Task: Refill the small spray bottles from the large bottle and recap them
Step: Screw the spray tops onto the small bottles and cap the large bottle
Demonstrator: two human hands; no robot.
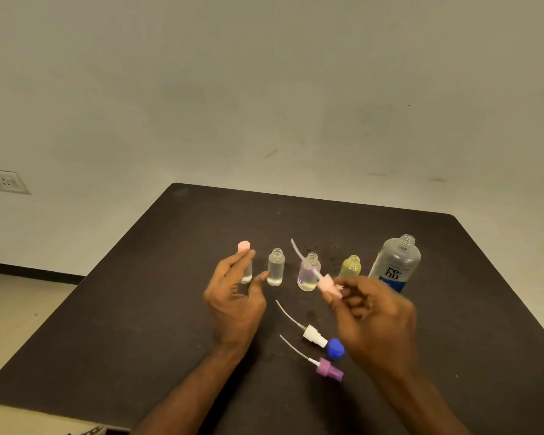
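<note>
Four small bottles stand in a row on the dark table [170, 309]. The leftmost bottle [247, 275] wears a pink cap [244, 247]. The fingers of my left hand [236, 296] lie straight against this bottle, thumb apart from it. To the right stand an uncapped clear bottle [276, 268], a purple-tinted bottle [308, 274] and a yellow bottle [350, 266], both uncapped. The large clear bottle [396, 265] with a blue label stands uncapped at the far right. My right hand [374, 318] pinches a pink spray head [327, 284], whose tube points up and left over the purple-tinted bottle.
Lying on the table near my hands are a white spray head [314, 335] with its tube, a blue cap [335, 348] and a purple spray head [328, 370] with its tube. The table's far edge meets a pale wall. A wall socket [4, 182] is at the left.
</note>
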